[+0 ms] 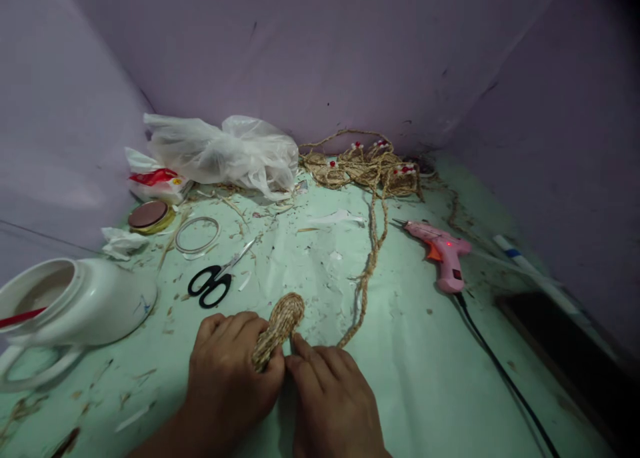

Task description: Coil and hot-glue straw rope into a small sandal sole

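Note:
My left hand (233,371) is closed around a small oval sole-shaped piece of coiled braided straw (286,318), its rounded end pointing away from me. Close beside it, my right hand (333,391) has its fingers pinched together near the piece's right edge. A braided straw cord (367,278) comes down from the back heap and disappears under my right hand. The cord's part between the right fingers is mostly hidden. A pink hot glue gun (440,248) with a lit red light lies to the right, its black cable running forward.
Black-handled scissors (215,285), a tape roll (197,237) and a round tin (149,217) lie left. A white jug (105,301) rests on its side there. Behind are a plastic bag (230,151) and braided straw pieces with red beads (370,171). A dark flat object (560,358) lies right.

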`<state>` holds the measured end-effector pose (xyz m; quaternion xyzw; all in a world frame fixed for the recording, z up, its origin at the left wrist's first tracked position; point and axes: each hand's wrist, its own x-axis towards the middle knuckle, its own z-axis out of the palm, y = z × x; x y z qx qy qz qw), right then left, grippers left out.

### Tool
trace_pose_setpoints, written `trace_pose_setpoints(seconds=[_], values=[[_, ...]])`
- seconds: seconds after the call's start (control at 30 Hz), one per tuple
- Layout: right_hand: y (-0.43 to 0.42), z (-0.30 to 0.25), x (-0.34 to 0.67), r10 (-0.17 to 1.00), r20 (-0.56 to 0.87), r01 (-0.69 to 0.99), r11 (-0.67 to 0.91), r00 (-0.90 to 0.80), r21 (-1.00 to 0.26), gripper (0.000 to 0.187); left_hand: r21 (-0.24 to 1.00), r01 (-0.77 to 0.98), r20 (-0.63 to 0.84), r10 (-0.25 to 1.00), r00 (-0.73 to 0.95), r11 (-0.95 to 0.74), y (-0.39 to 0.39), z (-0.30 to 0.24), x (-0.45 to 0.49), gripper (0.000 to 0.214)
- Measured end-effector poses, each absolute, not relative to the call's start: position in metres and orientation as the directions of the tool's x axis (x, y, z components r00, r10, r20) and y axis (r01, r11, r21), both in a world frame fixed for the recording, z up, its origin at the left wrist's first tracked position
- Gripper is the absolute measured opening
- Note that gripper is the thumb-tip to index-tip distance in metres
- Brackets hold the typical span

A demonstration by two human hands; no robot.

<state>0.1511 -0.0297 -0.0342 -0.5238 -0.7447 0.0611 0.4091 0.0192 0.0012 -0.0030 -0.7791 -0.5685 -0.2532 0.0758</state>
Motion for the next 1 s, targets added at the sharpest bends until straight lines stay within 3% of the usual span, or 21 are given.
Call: trace_pose_setpoints(seconds=[0.23, 0.33, 0.5, 0.8, 1.0], values=[[-0.028, -0.031, 0.158, 0.808, 0.518, 0.727, 0.531, -0.281, -0.434, 0.044, 0.2, 0.912, 0.47, 0.852, 0.231, -0.358, 0.0, -0.005, 0.017, 0.011], [-0.029, -0.028, 0.164, 0.81, 0.466, 0.692, 0.563, -0.355, -0.452, 0.048, 0.219, 0.909, 0.465, 0.857, 0.222, -0.354, -0.001, -0.005, 0.017, 0.011], [-0.035, -0.032, 0.161, 0.86, 0.393, 0.677, 0.503, -0.327, -0.537, 0.048, 0.234, 0.903, 0.459, 0.86, 0.223, -0.359, -0.002, -0.007, 0.018, 0.012], [-0.036, -0.022, 0.153, 0.893, 0.347, 0.733, 0.437, -0.285, -0.521, 0.03, 0.232, 0.895, 0.469, 0.85, 0.239, -0.38, -0.002, -0.01, 0.015, 0.012], [-0.035, -0.03, 0.146, 0.875, 0.418, 0.727, 0.45, -0.244, -0.519, 0.03, 0.214, 0.897, 0.469, 0.846, 0.253, -0.387, -0.003, -0.012, 0.015, 0.015]])
